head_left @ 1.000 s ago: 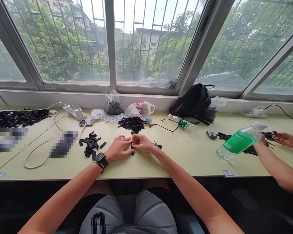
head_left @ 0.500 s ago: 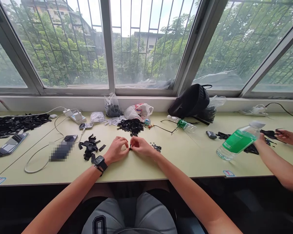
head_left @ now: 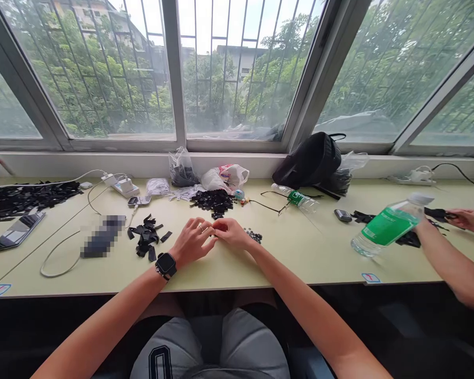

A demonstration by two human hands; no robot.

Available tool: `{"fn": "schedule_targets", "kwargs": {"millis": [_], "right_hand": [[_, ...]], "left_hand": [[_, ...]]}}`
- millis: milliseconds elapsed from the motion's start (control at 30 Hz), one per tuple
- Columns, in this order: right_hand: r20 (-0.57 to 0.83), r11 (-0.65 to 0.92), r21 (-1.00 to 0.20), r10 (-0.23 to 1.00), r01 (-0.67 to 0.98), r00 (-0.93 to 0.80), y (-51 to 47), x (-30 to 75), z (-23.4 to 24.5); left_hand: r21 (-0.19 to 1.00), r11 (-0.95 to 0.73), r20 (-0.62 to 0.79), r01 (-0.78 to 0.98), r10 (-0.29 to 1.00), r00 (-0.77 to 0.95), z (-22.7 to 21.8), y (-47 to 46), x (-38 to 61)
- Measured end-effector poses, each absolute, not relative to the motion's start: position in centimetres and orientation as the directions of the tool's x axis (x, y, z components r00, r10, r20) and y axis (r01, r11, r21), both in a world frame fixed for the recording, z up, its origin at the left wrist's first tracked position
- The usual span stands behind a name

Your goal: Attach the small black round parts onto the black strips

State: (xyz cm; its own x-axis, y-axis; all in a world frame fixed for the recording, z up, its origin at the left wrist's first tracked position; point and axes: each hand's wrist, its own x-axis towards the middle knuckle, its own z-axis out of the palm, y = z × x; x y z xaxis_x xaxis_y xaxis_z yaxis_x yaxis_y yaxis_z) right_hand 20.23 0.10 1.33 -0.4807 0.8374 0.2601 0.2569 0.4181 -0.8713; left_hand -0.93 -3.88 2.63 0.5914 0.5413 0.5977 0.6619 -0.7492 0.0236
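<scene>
My left hand (head_left: 192, 241) and my right hand (head_left: 232, 232) meet over the pale green table (head_left: 260, 258), fingertips pinched together. Whatever they pinch is hidden now by the fingers; a small black piece showed there a moment ago. A black smartwatch (head_left: 166, 264) sits on my left wrist. A small heap of black strips (head_left: 146, 237) lies left of my left hand. Tiny black beads (head_left: 255, 235) lie just right of my right hand. A bigger pile of black pieces (head_left: 213, 200) lies behind my hands.
A co-worker's arm (head_left: 446, 260) on the right holds a tilted green-labelled water bottle (head_left: 387, 226). A black bag (head_left: 310, 160), plastic bags (head_left: 225, 177), a lying bottle (head_left: 296, 199), a power strip with cable (head_left: 120, 184), phones (head_left: 16, 231) and another black pile (head_left: 23, 192) lie around.
My hands have closed tighter together, and the small black piece seen between the fingers earlier is now covered. The co-worker's bottle has shifted slightly.
</scene>
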Motion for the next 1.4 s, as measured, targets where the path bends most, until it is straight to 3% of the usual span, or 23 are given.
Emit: {"fn": "schedule_targets", "kwargs": {"millis": [133,333,567,967,1300,1400], "right_hand": [[0.200,0.295,-0.944,0.870,0.151,-0.451,0.1,20.4,1.6],[0.092,0.159,-0.981,0.881,0.109,-0.465,0.0,20.9,1.8],[0.086,0.145,-0.985,0.872,0.088,-0.483,-0.1,20.9,1.9],[0.077,0.156,-0.978,0.885,0.138,-0.459,-0.4,21.0,2.5],[0.197,0.286,-0.942,0.894,0.176,-0.402,-0.5,20.9,2.5],[0.195,0.305,-0.936,0.866,0.177,-0.460,-0.6,21.0,3.0]], "left_hand": [[-0.077,-0.768,0.538,0.636,0.505,0.675,2.7,-4.1,-0.6],[-0.055,-0.752,0.538,0.657,0.532,0.654,2.6,-3.6,-0.9],[0.005,-0.745,0.560,0.667,0.555,0.616,2.4,-3.7,-0.8],[-0.019,-0.732,0.557,0.681,0.558,0.616,2.3,-3.3,-1.0],[-0.074,-0.741,0.544,0.667,0.531,0.650,2.3,-3.4,-1.1],[-0.059,-0.763,0.540,0.644,0.518,0.663,2.2,-3.5,-1.2]]}}
